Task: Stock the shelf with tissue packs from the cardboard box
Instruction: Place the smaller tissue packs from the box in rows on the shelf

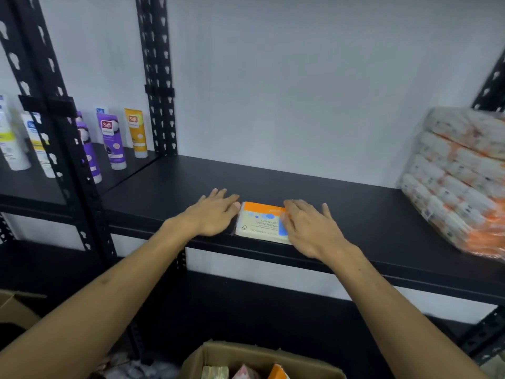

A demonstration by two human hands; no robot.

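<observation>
Item: flat cream-and-orange plastic-wrapped tissue pack [259, 222], lying at the front edge of the black metal shelf [341, 203]. Left hand [211, 214], fingers straight, touches the pack's left side; right hand [306, 228], fingers relaxed, rests over its right end. Step: squaring the pack. Next, likely: fetch another from the brown cardboard box [218, 356] below the shelf.

— What stands behind? — A plain white wall [300, 77], evenly lit, behind black slotted uprights [157, 77].
— And to the left? — A neighbouring black rack [41, 187] carrying upright tubes [112, 140], purple, yellow and white. Low down, a dim lower board [273, 310].
</observation>
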